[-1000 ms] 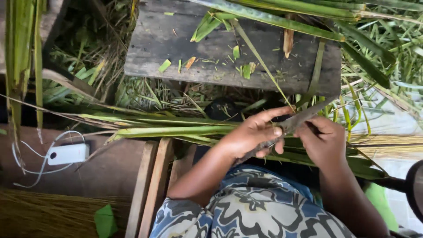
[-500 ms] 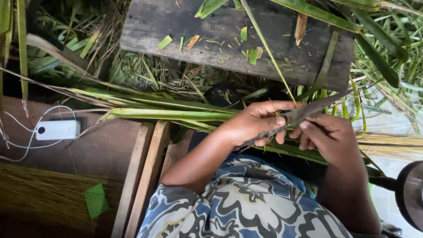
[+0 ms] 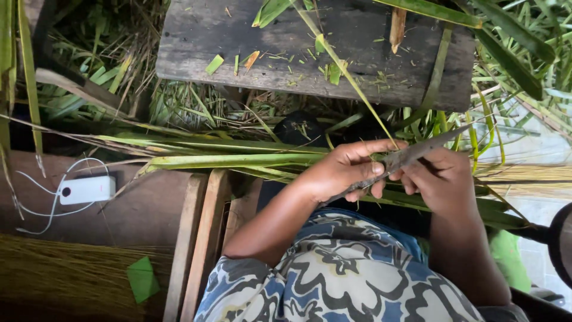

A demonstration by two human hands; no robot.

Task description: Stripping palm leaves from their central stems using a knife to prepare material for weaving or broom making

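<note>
Together, two hands point(image 3: 393, 173) on one knife point(image 3: 405, 160), one leaf strip point(image 3: 342, 65).

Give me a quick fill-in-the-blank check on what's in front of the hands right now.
1. The left hand and right hand both grip a long, dull ____ blade.
2. Green scraps lie on the grey wooden ____ above the hands.
3. The white box with a cable lies on the person's ____ side.

Missing words: knife; plank; left

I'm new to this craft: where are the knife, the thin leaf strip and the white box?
knife point(image 3: 411, 156), head view, mid-blade.
thin leaf strip point(image 3: 342, 65), head view, mid-length over the plank.
white box point(image 3: 87, 189), head view, centre.
</note>
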